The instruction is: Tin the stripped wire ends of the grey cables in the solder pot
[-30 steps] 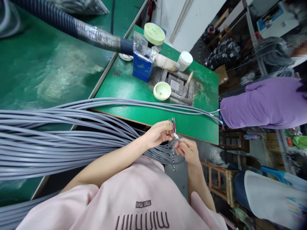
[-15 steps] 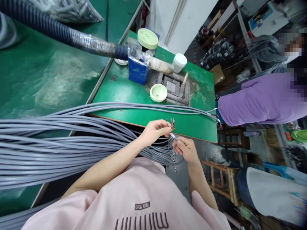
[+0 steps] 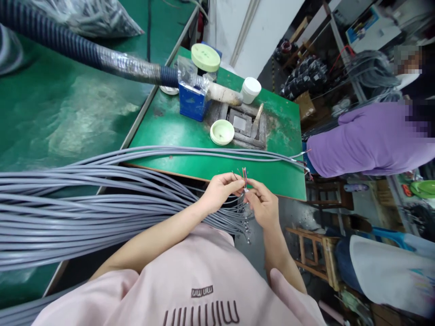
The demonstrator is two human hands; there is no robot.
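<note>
Thin coloured wires (image 3: 244, 174) fan out from the stripped end of a grey cable, just past the bench's near edge. My left hand (image 3: 222, 191) pinches these wires between thumb and fingers. From the other side my right hand (image 3: 263, 201) closes on the same cable end, its fingertips by the white part at the base of the wires. The two hands nearly touch, and they hide most of the cable end. Below and left of them lies a thick bundle of grey cables (image 3: 102, 222), with stripped ends gathered under my hands.
Several grey cables (image 3: 190, 151) cross the green bench (image 3: 163, 129). Beyond them are a pale green bowl (image 3: 222, 132), a soldering pot (image 3: 239, 122), a white tub (image 3: 251, 90), a blue box (image 3: 192, 103) and a ribbed hose (image 3: 132, 63). A person in purple (image 3: 370, 138) is at right.
My right hand has moved up along the cable to the base of the wires, closer to my left hand. My left hand keeps its pinch. The view has shifted slightly.
</note>
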